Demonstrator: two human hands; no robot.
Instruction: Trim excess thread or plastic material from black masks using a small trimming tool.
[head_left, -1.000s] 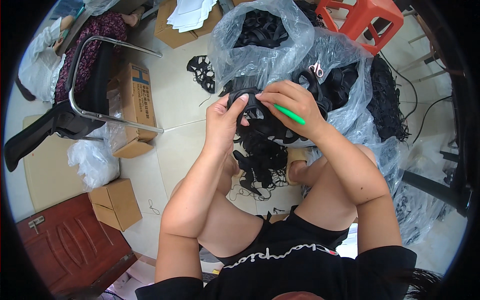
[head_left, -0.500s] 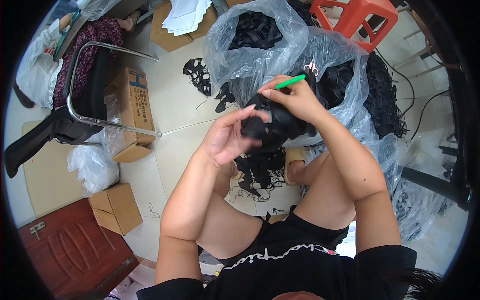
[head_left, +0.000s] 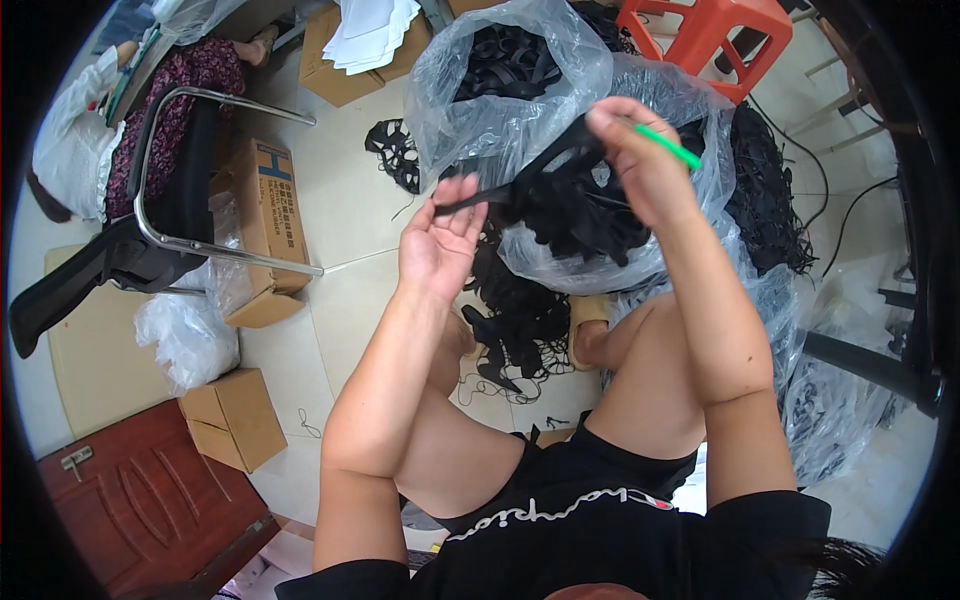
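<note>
A tangled bundle of black strap-like pieces (head_left: 585, 215) hangs stretched between my hands, above the clear plastic bags. My left hand (head_left: 438, 245), palm up, pinches the end of one black strap at the bundle's left side. Higher up on the right, my right hand (head_left: 645, 165) is closed on another part of the bundle. A slim green stick-like tool (head_left: 668, 147) lies across that same hand; its tip is hidden. Below the bundle, black scraps and thin cords (head_left: 520, 345) lie on the floor between my feet.
An open plastic bag (head_left: 430, 75) of black pieces stands ahead, with a red-orange stool (head_left: 735, 50) at the far right. On the left are a chair (head_left: 150, 200), cardboard boxes (head_left: 235, 420) and a seated person (head_left: 85, 150). A black heap (head_left: 765, 190) lies right.
My hands have moved apart, the right one up and to the right, drawing the black bundle out between them. My left fingers, loosely curved before, now pinch a strap. The green tool has turned.
</note>
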